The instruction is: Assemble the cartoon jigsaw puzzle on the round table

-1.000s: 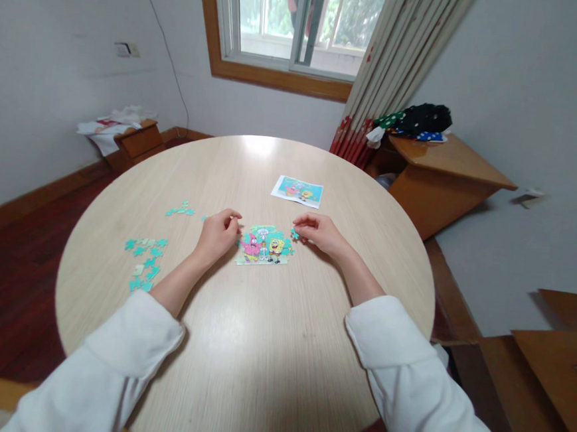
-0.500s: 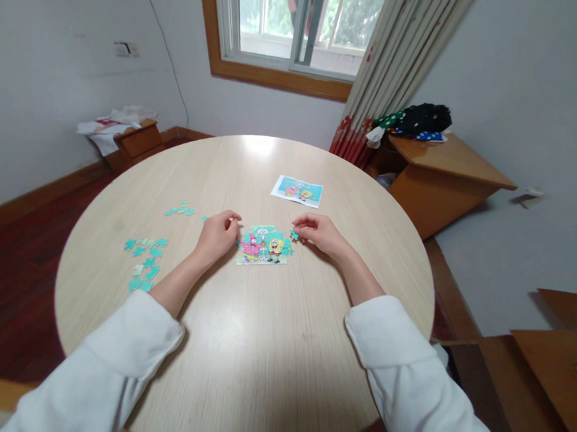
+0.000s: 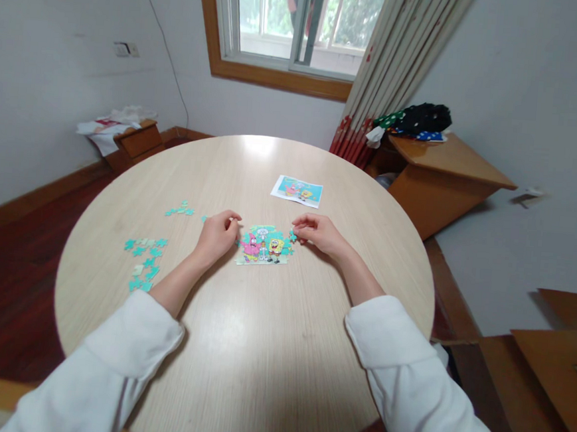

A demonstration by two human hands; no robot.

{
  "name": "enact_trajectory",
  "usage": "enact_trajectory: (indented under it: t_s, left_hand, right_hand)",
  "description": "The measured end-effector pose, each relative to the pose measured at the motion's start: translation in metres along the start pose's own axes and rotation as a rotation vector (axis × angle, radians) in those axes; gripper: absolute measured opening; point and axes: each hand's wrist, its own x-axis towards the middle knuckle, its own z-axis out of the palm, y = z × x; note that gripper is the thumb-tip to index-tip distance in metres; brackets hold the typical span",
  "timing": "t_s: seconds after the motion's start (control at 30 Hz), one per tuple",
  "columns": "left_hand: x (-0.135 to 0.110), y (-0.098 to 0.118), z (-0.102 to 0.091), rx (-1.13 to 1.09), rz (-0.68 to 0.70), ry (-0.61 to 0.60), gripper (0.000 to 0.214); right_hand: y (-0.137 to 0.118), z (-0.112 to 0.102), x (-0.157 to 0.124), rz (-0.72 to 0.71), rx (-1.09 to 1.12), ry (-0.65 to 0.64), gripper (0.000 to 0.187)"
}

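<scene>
A partly joined jigsaw puzzle (image 3: 262, 246) with cartoon figures lies flat on the round table (image 3: 258, 347). At its upper right edge, my right hand (image 3: 318, 230) pinches a small teal puzzle piece (image 3: 293, 235) between thumb and fingertips. My left hand (image 3: 220, 232) rests by the puzzle's upper left, fingers loosely curled, a gap between thumb and index finger and nothing visible in it. Just beyond that hand lies a single loose piece (image 3: 204, 219). Behind the puzzle is a printed reference picture (image 3: 299, 191) of the same figures.
Several loose teal and pale pieces (image 3: 152, 253) are spread at the table's left, with a smaller cluster (image 3: 182, 209) farther back. A wooden cabinet (image 3: 447, 162) bearing dark cloths (image 3: 420, 120) stands at the right, beside a curtain (image 3: 395, 58). A window (image 3: 298, 24) is behind the table.
The piece in my right hand has shifted very slightly at the puzzle's right edge. My left hand and the loose pieces stay where they were.
</scene>
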Motion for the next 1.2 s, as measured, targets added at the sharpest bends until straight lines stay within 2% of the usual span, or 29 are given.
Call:
enact_trajectory:
  t_s: [0.37, 0.53, 0.7, 0.8, 0.97, 1.1, 1.2]
  left_hand:
    - [-0.001, 0.004, -0.001, 0.0, 0.007, 0.003, 0.026]
    - [-0.001, 0.005, -0.001, -0.002, 0.021, 0.017, 0.026]
    - [-0.001, 0.006, -0.002, 0.002, 0.035, 0.025, 0.026]
    - [-0.001, 0.007, -0.002, 0.008, 0.033, 0.036, 0.027]
    - [-0.001, 0.006, -0.001, -0.01, 0.051, 0.045, 0.026]
    - [-0.001, 0.008, 0.003, -0.166, 0.059, -0.031, 0.024]
    - [-0.003, 0.016, 0.005, -0.325, 0.027, -0.18, 0.021]
  right_hand:
    - [-0.001, 0.001, -0.002, -0.003, -0.007, 0.017, 0.025]
    - [-0.005, 0.004, -0.004, -0.066, -0.044, 0.043, 0.023]
    - [-0.015, 0.011, -0.008, -0.088, 0.05, 0.067, 0.025]
    - [-0.016, 0.014, -0.009, -0.079, 0.074, 0.063, 0.03]
    - [-0.013, 0.015, -0.006, -0.155, -0.001, 0.021, 0.032]
    - [-0.015, 0.02, -0.008, -0.152, 0.008, -0.052, 0.05]
    - [-0.017, 0.03, -0.01, -0.127, 0.051, -0.083, 0.067]
